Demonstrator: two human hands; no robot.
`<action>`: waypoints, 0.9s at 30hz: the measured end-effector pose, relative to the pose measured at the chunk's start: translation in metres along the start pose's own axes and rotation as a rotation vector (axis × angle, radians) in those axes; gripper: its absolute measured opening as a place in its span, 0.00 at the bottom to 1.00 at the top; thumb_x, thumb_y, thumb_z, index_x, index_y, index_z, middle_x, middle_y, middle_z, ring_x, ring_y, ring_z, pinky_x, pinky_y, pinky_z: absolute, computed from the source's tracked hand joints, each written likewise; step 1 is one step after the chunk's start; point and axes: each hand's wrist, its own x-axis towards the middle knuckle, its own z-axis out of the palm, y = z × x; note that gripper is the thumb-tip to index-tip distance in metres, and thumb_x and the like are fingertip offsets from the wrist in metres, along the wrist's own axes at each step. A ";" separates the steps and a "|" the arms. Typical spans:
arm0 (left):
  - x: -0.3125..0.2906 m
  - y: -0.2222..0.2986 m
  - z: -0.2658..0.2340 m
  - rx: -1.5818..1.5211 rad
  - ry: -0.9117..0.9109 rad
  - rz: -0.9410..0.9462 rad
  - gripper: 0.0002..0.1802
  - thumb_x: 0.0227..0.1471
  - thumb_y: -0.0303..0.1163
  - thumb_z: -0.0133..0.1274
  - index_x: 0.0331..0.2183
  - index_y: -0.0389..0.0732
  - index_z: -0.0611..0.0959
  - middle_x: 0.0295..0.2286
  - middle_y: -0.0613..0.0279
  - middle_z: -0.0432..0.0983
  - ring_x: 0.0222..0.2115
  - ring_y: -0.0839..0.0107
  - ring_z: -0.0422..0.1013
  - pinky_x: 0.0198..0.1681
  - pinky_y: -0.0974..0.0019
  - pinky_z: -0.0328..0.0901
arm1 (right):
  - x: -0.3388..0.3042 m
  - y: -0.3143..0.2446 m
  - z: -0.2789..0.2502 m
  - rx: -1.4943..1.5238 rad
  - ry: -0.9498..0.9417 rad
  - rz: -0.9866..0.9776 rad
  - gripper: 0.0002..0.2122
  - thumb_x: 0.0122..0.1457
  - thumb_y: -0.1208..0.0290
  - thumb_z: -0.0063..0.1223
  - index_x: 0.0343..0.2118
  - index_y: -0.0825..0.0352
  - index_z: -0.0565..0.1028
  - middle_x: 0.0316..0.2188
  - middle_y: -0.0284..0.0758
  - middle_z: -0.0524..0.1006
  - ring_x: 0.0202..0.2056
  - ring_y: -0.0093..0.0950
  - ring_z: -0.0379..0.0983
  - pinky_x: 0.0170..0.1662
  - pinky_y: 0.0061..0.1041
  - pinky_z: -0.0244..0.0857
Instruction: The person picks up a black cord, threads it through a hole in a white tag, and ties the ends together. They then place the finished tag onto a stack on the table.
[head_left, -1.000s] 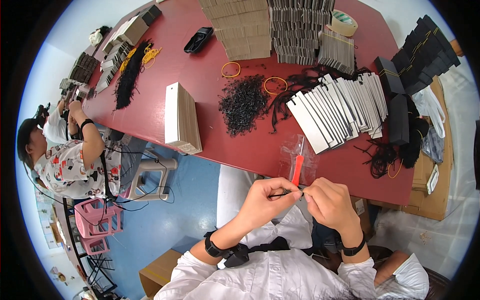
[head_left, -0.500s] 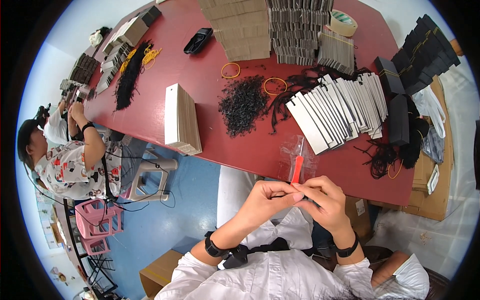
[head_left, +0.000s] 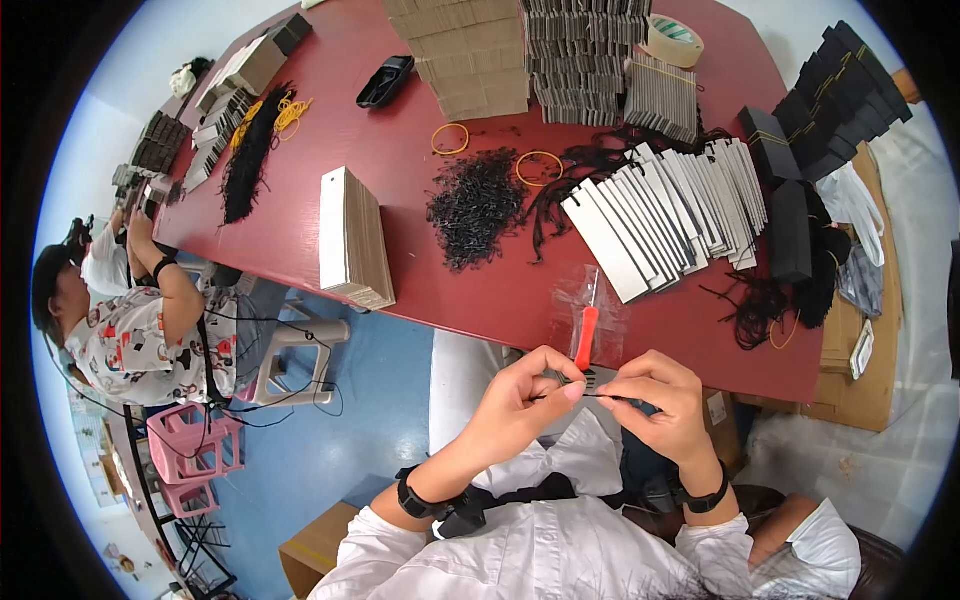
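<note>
**Threading work held just off a red table's edge**

A seated worker's left hand (head_left: 520,395) and right hand (head_left: 655,400) meet just below the red table (head_left: 400,190), fingertips pinched tight on a thin black cord (head_left: 590,396) stretched between them; a small dark piece at the pinch is too small to tell. The step looks like threading or knotting, calling next for a steady pull. An orange-handled tool (head_left: 586,335) lies just above, beside fanned white tags (head_left: 660,215) and loose black cords (head_left: 475,205).

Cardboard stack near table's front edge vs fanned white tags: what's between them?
In the head view, a loose pile of short black strings lies on the red table between the cardboard stack and the fanned white tags.
</note>
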 end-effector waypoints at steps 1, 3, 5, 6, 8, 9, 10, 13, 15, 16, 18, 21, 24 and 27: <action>0.000 -0.001 -0.001 0.027 -0.007 0.011 0.05 0.58 0.29 0.50 0.35 0.39 0.74 0.16 0.80 0.62 0.17 0.90 0.50 0.21 0.79 0.45 | 0.000 0.000 0.000 -0.014 -0.015 -0.026 0.10 0.38 0.83 0.65 0.27 0.67 0.81 0.24 0.33 0.76 0.24 0.24 0.71 0.25 0.21 0.61; -0.001 -0.007 -0.003 0.053 -0.017 0.024 0.04 0.58 0.28 0.49 0.35 0.39 0.73 0.17 0.78 0.63 0.18 0.90 0.52 0.22 0.79 0.47 | -0.001 -0.002 0.000 -0.031 -0.029 -0.052 0.09 0.38 0.82 0.65 0.26 0.67 0.80 0.23 0.33 0.76 0.23 0.25 0.71 0.25 0.22 0.61; -0.002 -0.019 -0.007 0.198 0.024 0.163 0.04 0.58 0.27 0.49 0.34 0.37 0.73 0.19 0.75 0.65 0.19 0.88 0.55 0.24 0.79 0.52 | -0.002 -0.007 0.000 -0.053 -0.030 -0.050 0.09 0.38 0.81 0.65 0.26 0.66 0.80 0.22 0.32 0.77 0.22 0.27 0.70 0.25 0.23 0.60; -0.004 -0.018 -0.009 0.196 0.016 0.165 0.04 0.58 0.27 0.49 0.34 0.37 0.73 0.19 0.75 0.65 0.19 0.88 0.55 0.24 0.79 0.52 | -0.004 -0.009 -0.001 -0.061 -0.026 -0.048 0.09 0.38 0.81 0.65 0.26 0.66 0.80 0.22 0.32 0.77 0.22 0.27 0.70 0.25 0.23 0.60; -0.010 -0.015 -0.015 0.360 0.002 0.198 0.05 0.58 0.27 0.49 0.35 0.34 0.75 0.22 0.69 0.70 0.23 0.84 0.66 0.29 0.78 0.61 | -0.007 -0.012 -0.002 -0.094 -0.012 -0.052 0.09 0.38 0.81 0.65 0.26 0.66 0.80 0.22 0.32 0.78 0.21 0.26 0.69 0.24 0.23 0.59; -0.014 -0.012 -0.019 0.360 -0.003 0.202 0.05 0.58 0.27 0.49 0.35 0.34 0.75 0.22 0.69 0.70 0.23 0.84 0.66 0.29 0.78 0.61 | -0.008 -0.014 -0.002 -0.099 -0.009 -0.054 0.09 0.38 0.81 0.65 0.26 0.66 0.80 0.22 0.32 0.78 0.21 0.26 0.69 0.24 0.23 0.59; -0.018 -0.009 -0.023 0.488 0.001 0.210 0.06 0.58 0.26 0.49 0.36 0.33 0.75 0.25 0.66 0.74 0.26 0.81 0.70 0.31 0.76 0.63 | -0.009 -0.016 -0.001 -0.109 -0.009 -0.053 0.09 0.37 0.82 0.65 0.26 0.66 0.80 0.22 0.32 0.78 0.21 0.26 0.69 0.24 0.23 0.59; -0.025 -0.007 -0.029 0.615 0.005 0.254 0.07 0.57 0.25 0.49 0.37 0.34 0.76 0.29 0.59 0.78 0.27 0.75 0.73 0.32 0.73 0.66 | -0.012 -0.023 0.001 -0.127 0.002 -0.056 0.10 0.37 0.82 0.65 0.26 0.66 0.81 0.22 0.32 0.78 0.21 0.25 0.68 0.25 0.22 0.59; -0.029 -0.009 -0.030 0.615 0.011 0.286 0.06 0.56 0.24 0.49 0.37 0.35 0.76 0.30 0.55 0.79 0.24 0.72 0.72 0.29 0.73 0.66 | -0.014 -0.025 0.005 -0.130 0.009 -0.061 0.10 0.37 0.82 0.65 0.26 0.66 0.81 0.22 0.32 0.78 0.21 0.25 0.68 0.25 0.22 0.59; -0.031 -0.012 -0.028 0.554 0.071 0.329 0.05 0.56 0.23 0.49 0.36 0.35 0.77 0.31 0.55 0.79 0.27 0.71 0.75 0.32 0.72 0.67 | -0.015 -0.026 0.007 -0.127 0.009 -0.060 0.10 0.37 0.83 0.65 0.26 0.67 0.81 0.22 0.32 0.79 0.20 0.25 0.68 0.24 0.22 0.58; -0.035 -0.014 -0.031 0.492 0.130 0.378 0.05 0.56 0.22 0.48 0.36 0.35 0.77 0.31 0.55 0.80 0.30 0.70 0.77 0.34 0.71 0.69 | -0.015 -0.028 0.009 -0.128 0.009 -0.064 0.10 0.37 0.83 0.64 0.26 0.67 0.81 0.22 0.32 0.79 0.20 0.25 0.68 0.24 0.22 0.58; -0.039 -0.014 -0.040 0.485 0.133 0.323 0.05 0.56 0.21 0.48 0.35 0.32 0.78 0.32 0.55 0.80 0.37 0.68 0.77 0.39 0.72 0.69 | -0.016 -0.028 0.009 -0.162 -0.047 -0.051 0.10 0.40 0.82 0.65 0.28 0.68 0.80 0.24 0.34 0.78 0.23 0.28 0.71 0.26 0.25 0.64; -0.037 -0.015 -0.048 0.550 0.189 0.318 0.04 0.56 0.21 0.50 0.33 0.32 0.78 0.30 0.57 0.80 0.37 0.69 0.77 0.39 0.72 0.69 | -0.018 -0.023 0.012 -0.160 -0.052 -0.020 0.09 0.41 0.82 0.64 0.28 0.68 0.80 0.24 0.34 0.78 0.23 0.28 0.71 0.27 0.25 0.64; -0.031 -0.020 -0.053 0.506 0.233 0.290 0.03 0.55 0.23 0.52 0.31 0.32 0.79 0.29 0.58 0.80 0.35 0.73 0.76 0.39 0.72 0.69 | -0.022 -0.014 0.013 -0.118 -0.033 0.052 0.08 0.42 0.82 0.62 0.29 0.68 0.80 0.23 0.34 0.78 0.24 0.28 0.71 0.28 0.25 0.64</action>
